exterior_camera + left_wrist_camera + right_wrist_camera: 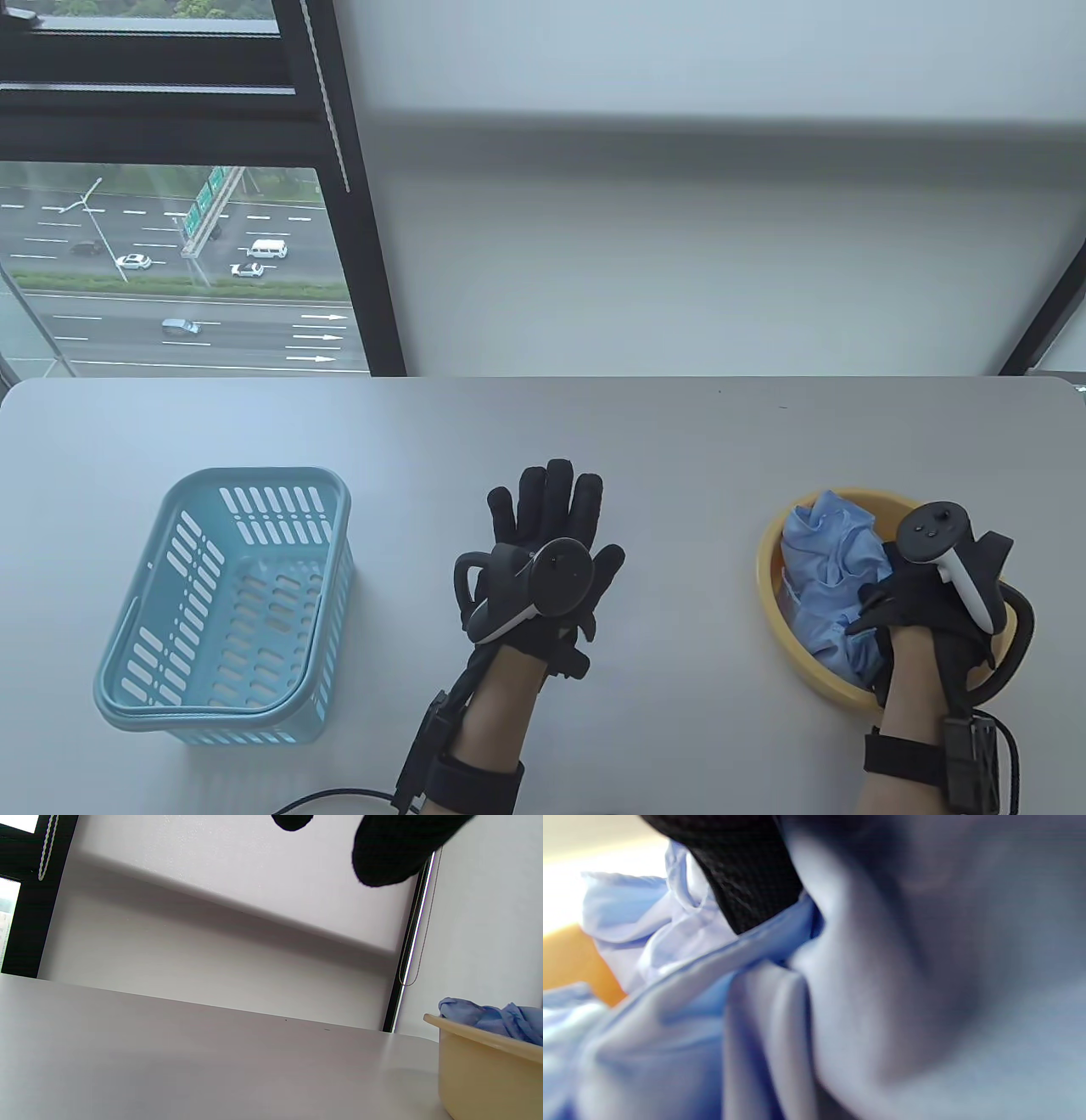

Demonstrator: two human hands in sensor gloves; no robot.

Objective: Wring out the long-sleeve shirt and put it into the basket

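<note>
Down on the pale grey table (679, 441), at about 4 o'clock in the table view: a round yellow plastic basin (768, 586), stuffed with the crumpled light-blue long-sleeve shirt (827, 552). Right hand (920, 594) in its black sensor glove plunged into that basin, fingers buried in the cloth, thumb out toward 9 o'clock. Close up from the right wrist: one black gloved finger (746, 878) pressed into blue folds, a sliver of yellow basin wall at 9 o'clock. Curled round the fabric or merely pressing? Cannot tell.

Left hand (547, 552) dead centre, flat over the table, fingers straight and spread toward 12 o'clock, holding nothing. Well apart from the basin.

Over at 8 o'clock: a light-blue slotted plastic basket (170, 679), rectangular, upright, handle folded down on the rim.
</note>
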